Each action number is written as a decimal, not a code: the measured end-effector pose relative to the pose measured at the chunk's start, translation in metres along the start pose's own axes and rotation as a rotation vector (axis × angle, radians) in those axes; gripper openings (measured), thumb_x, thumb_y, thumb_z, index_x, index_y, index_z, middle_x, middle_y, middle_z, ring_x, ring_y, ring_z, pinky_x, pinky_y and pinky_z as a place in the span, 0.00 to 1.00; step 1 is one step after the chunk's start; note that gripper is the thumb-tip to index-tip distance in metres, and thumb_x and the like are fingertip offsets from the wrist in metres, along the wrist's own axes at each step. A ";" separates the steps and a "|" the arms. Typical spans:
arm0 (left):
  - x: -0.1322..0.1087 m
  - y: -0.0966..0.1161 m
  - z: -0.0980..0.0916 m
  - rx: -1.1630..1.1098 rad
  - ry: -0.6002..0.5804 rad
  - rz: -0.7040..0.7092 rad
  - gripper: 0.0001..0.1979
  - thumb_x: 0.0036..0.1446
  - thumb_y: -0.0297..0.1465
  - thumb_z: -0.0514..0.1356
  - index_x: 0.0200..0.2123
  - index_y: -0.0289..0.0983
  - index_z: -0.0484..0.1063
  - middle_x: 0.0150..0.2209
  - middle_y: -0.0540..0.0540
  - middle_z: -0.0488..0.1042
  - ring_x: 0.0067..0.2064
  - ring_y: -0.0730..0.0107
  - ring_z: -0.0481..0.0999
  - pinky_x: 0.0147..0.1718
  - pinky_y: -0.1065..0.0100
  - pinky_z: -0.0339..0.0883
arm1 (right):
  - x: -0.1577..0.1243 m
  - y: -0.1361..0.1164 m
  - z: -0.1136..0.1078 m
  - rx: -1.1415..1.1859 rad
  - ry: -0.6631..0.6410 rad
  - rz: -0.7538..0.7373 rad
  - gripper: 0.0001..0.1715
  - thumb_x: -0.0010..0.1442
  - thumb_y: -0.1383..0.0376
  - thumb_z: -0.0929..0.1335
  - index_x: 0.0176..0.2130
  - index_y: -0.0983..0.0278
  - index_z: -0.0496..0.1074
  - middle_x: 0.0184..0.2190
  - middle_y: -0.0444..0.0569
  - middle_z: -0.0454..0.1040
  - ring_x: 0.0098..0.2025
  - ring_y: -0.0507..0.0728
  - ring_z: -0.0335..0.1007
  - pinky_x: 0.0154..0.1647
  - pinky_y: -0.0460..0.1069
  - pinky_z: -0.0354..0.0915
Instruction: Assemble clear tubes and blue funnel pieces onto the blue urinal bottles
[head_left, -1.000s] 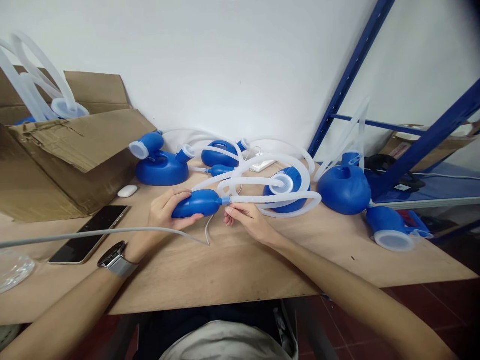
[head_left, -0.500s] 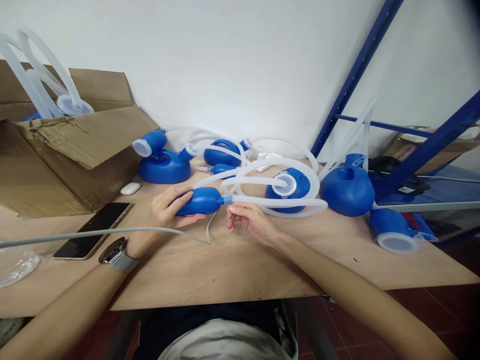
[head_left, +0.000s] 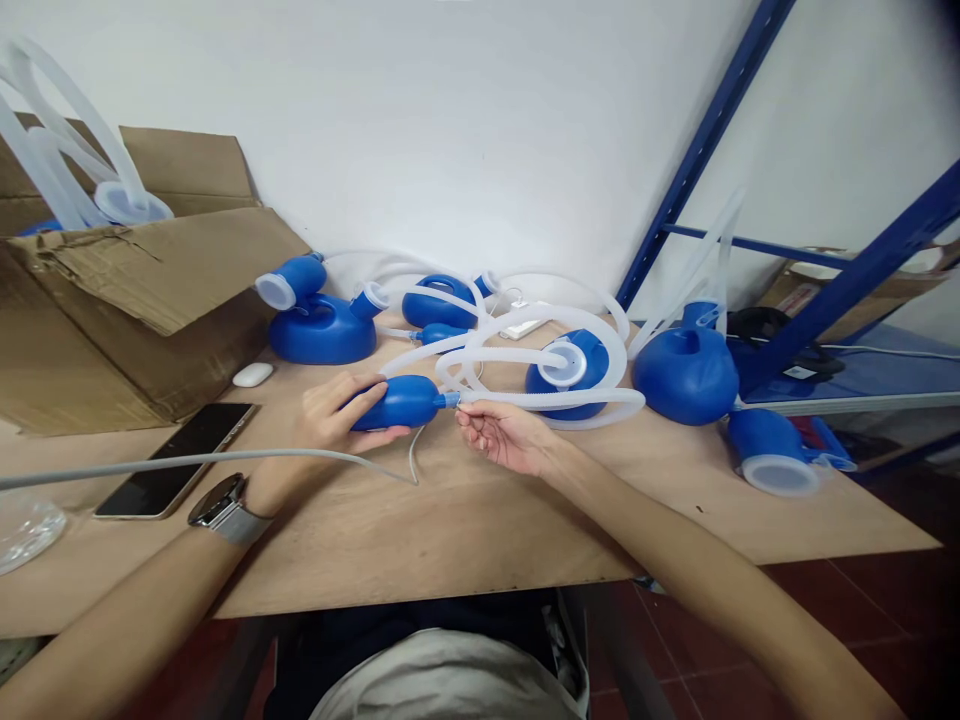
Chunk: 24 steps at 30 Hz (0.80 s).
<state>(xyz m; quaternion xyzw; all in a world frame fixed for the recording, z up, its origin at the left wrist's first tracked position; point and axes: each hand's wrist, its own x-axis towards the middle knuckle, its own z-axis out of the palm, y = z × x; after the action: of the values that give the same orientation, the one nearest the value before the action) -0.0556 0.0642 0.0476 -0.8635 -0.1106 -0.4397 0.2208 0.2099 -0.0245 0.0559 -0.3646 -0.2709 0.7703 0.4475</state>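
Observation:
My left hand [head_left: 334,415] is wrapped round a blue oval bulb-shaped piece [head_left: 401,402] above the front middle of the table. A narrow blue neck on its right end meets a translucent ribbed hose [head_left: 517,400]. My right hand [head_left: 502,432] is beside that joint, thumb and forefinger pinched at the neck; whatever lies between the fingertips is too small to make out. Behind the hose loops lies a blue bottle with a white cap [head_left: 562,364]. A blue handled bottle [head_left: 322,333] stands behind my left hand.
An open cardboard box [head_left: 97,340] with hoses is at left. Near it lie a phone [head_left: 176,460], a white case [head_left: 253,375] and a clear dish [head_left: 26,530]. A grey cable [head_left: 225,456] crosses my left wrist. Right are a blue jug [head_left: 686,375], a capped blue cup [head_left: 772,450] and a blue rack.
The view has shifted slightly, moving the scene a little left. My right hand's lower fingers look slightly more spread. My left hand keeps its hold on the bulb.

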 end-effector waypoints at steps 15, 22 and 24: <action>-0.004 -0.012 -0.013 0.071 -0.028 0.259 0.18 0.64 0.36 0.68 0.54 0.40 0.71 0.50 0.39 0.82 0.50 0.51 0.84 0.45 0.54 0.82 | -0.001 0.009 0.002 0.093 0.016 0.076 0.10 0.67 0.73 0.70 0.31 0.68 0.73 0.23 0.43 0.74 0.22 0.45 0.72 0.20 0.36 0.67; -0.011 -0.012 0.000 0.005 0.012 0.185 0.24 0.60 0.35 0.71 0.57 0.39 0.71 0.51 0.37 0.81 0.52 0.48 0.83 0.46 0.51 0.81 | 0.003 0.010 0.005 0.138 0.038 -0.006 0.13 0.70 0.69 0.68 0.31 0.67 0.72 0.25 0.44 0.76 0.24 0.47 0.74 0.23 0.39 0.68; -0.012 -0.011 0.004 0.000 0.019 0.175 0.25 0.59 0.34 0.72 0.57 0.37 0.71 0.51 0.35 0.81 0.52 0.47 0.83 0.46 0.51 0.81 | 0.005 0.010 0.005 0.146 0.086 -0.024 0.16 0.72 0.69 0.65 0.31 0.67 0.72 0.24 0.45 0.76 0.23 0.47 0.73 0.23 0.39 0.67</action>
<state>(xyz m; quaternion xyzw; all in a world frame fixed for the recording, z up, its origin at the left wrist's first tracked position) -0.0643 0.0761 0.0388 -0.8657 -0.0328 -0.4269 0.2592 0.1989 -0.0254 0.0498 -0.3606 -0.1990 0.7663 0.4932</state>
